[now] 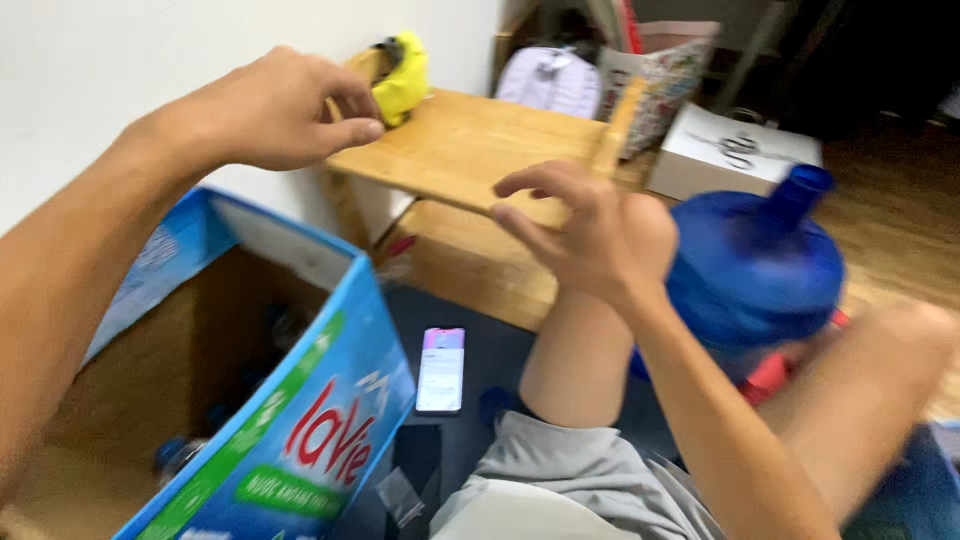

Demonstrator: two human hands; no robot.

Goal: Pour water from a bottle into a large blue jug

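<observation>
My left hand [275, 105] is raised near the left corner of a small wooden table top [470, 150], thumb and fingers pinched at its edge. A yellow object [403, 78] lies on that table just past my fingers. My right hand [590, 225] is curled in front of the table's near edge, fingers bent and apart, with nothing visibly held. Below my left arm stands an open blue cardboard box [300, 420] with several bottles inside.
A phone [441, 368] lies on the dark floor mat between the box and my right arm. A large blue water jug [755, 265] sits at right. Behind it are a white box [735, 150], a patterned bag [665, 75] and a pale backpack [550, 80].
</observation>
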